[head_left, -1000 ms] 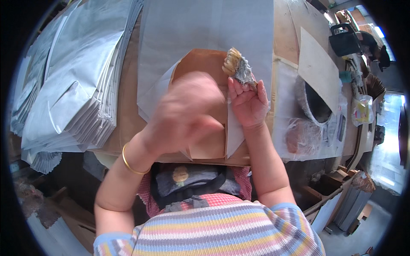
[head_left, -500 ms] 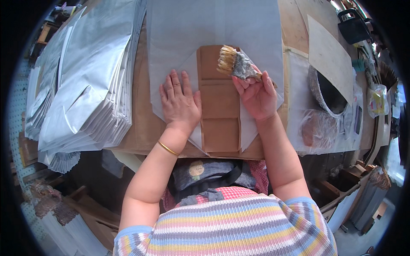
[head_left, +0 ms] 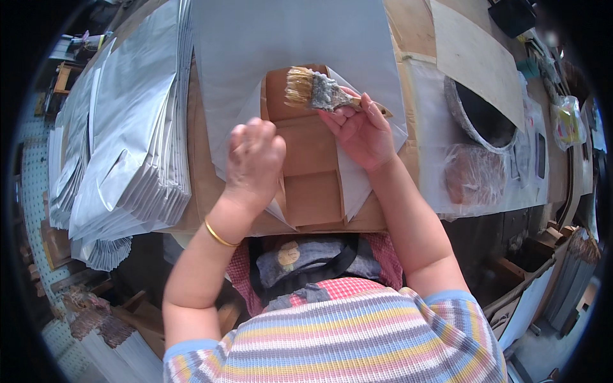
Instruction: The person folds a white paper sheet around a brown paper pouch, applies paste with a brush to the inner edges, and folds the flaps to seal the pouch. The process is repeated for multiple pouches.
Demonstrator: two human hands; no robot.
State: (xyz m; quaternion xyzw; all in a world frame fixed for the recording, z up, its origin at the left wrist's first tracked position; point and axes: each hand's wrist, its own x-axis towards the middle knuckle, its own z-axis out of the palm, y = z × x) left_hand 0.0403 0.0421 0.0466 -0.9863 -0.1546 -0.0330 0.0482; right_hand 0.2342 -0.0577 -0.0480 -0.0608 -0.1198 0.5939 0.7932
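A wide paste brush [head_left: 317, 91] with pale bristles and a grey, caked ferrule lies across the fingers of my right hand [head_left: 363, 130]. The bristles point left, over the far end of a brown paper panel. This panel belongs to the open folded end of a large grey-white paper bag [head_left: 294, 38], whose pale flaps slant away on both sides. My left hand [head_left: 254, 163] is curled and slightly blurred, above the panel's left edge; its fingertips are hidden under it, so anything pinched there does not show.
Stacked silvery paper bags [head_left: 121, 140] fan out at the left. On the right, a board [head_left: 472, 57] partly covers a dark round tub [head_left: 468, 121], with a clear plastic bag [head_left: 474, 173] beside it. Several bundles of pale sheets [head_left: 112, 345] stand below the table.
My left hand has gone from lying flat with fingers spread to curled. My right hand and the brush have shifted left, the handle now showing more. The whole view has shifted slightly.
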